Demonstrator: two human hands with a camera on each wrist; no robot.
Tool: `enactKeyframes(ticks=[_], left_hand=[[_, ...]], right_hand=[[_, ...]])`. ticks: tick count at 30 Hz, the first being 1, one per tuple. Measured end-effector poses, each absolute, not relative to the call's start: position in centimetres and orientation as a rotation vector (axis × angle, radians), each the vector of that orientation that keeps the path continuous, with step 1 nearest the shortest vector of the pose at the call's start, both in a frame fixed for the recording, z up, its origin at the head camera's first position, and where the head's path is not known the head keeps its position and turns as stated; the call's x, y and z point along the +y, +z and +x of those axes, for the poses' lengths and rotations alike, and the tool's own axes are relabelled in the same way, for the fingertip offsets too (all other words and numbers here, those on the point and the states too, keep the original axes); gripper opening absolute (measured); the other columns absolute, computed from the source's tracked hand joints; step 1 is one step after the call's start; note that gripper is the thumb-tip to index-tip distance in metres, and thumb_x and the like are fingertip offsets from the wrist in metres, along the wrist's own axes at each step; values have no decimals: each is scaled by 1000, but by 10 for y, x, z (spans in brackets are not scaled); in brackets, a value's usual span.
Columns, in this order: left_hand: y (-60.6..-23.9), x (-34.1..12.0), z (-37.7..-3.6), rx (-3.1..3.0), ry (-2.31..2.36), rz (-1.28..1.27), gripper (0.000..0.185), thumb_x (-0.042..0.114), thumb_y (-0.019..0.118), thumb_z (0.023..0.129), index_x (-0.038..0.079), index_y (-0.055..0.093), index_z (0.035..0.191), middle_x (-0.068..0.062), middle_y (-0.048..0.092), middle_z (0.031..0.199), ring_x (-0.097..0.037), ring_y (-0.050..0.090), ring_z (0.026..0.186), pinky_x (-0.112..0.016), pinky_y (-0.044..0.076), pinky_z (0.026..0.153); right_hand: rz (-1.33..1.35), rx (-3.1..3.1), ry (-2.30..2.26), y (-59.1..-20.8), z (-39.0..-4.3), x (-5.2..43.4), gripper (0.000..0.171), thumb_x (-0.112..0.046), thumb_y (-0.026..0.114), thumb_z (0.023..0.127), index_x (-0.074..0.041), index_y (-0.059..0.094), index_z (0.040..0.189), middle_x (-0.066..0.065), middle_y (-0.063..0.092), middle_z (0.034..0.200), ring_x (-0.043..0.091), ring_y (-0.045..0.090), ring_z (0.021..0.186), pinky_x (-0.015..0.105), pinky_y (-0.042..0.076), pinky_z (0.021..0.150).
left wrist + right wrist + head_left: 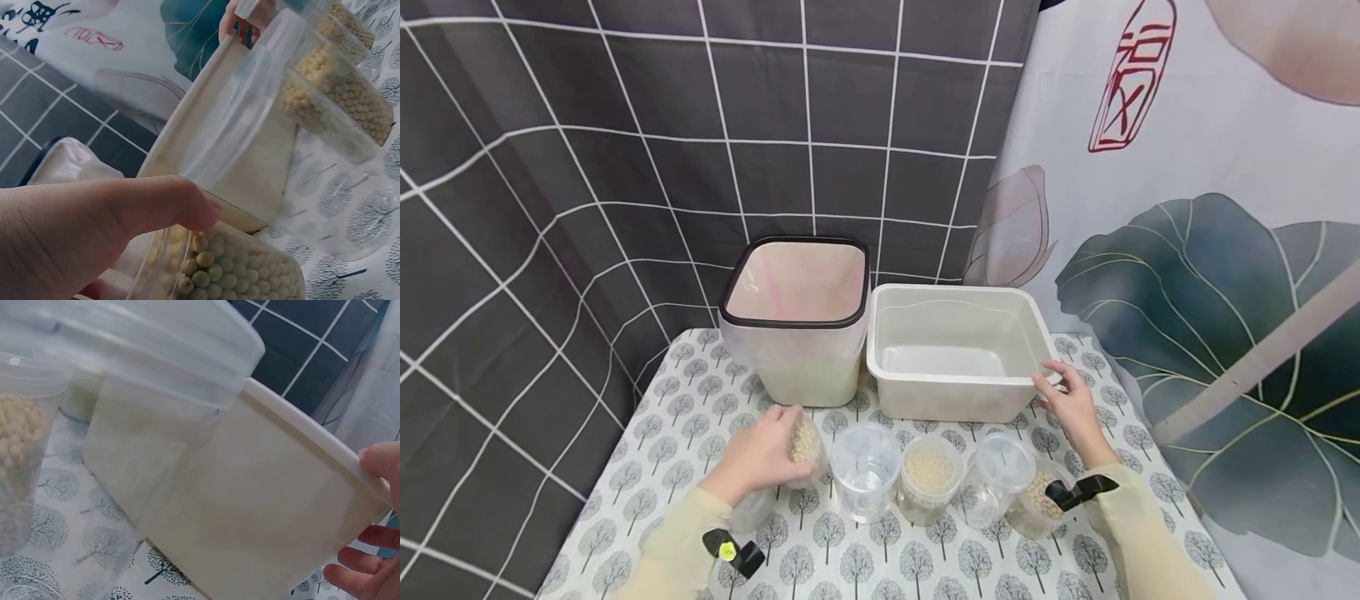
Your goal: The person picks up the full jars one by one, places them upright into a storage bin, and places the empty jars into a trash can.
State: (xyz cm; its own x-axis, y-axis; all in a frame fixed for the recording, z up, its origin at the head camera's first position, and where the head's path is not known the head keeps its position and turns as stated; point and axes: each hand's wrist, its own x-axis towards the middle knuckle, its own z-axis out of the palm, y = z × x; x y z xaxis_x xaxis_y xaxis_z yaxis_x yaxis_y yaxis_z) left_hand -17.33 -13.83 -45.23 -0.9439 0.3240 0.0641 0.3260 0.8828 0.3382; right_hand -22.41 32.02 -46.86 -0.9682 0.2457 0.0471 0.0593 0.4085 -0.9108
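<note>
Two bare hands, the left hand [760, 457] and the right hand [1070, 403], emerge from long pale cream sleeves [1138, 533] reaching to the wrists. A small black clip-like device [1078, 490] sits on the right wrist; a similar black device with a yellow-green spot [732, 552] sits on the left wrist. No rings or gloves are worn.

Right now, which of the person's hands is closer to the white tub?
The right. The right hand rests on the front right rim of the white tub, while the left hand is off to the tub's front left, holding a jar of beans.
</note>
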Motion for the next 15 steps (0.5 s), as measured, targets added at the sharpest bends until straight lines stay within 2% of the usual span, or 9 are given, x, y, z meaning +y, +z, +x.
enactKeyframes(ticks=[3, 5, 11, 15], left_hand=[[-442, -138, -176, -3026, -505, -518, 93, 48, 78, 59, 1, 45, 131, -16, 55, 108, -27, 57, 85, -42, 53, 62], [-433, -137, -178, -3017, -478, -524, 92, 48, 77, 60, 0, 46, 131, -16, 55, 105, -25, 56, 83, -39, 53, 59], [-409, -133, -184, -3016, -390, -555, 91, 52, 73, 62, 1, 45, 133, -16, 55, 103, -25, 55, 81, -37, 52, 53], [-398, -129, -187, -3015, -335, -555, 90, 54, 71, 63, 1, 46, 132, -16, 55, 102, -26, 55, 84, -40, 52, 56]], right_hand=[[-243, -2482, 1608, -473, -227, 325, 57, -38, 56, 92, -4, 41, 135, 17, 44, 117, 18, 52, 94, 33, 53, 81], [-196, -2409, 1679, -488, -235, 335, 53, -35, 61, 89, -8, 46, 132, 13, 46, 114, 16, 54, 90, 32, 55, 75], [-184, -2378, 1712, -521, -253, 355, 54, -37, 64, 87, -13, 47, 132, 16, 46, 115, 25, 54, 95, 40, 55, 76], [-247, -2384, 1692, -549, -265, 369, 51, -42, 62, 87, -25, 47, 133, 5, 47, 114, 16, 55, 94, 28, 55, 74]])
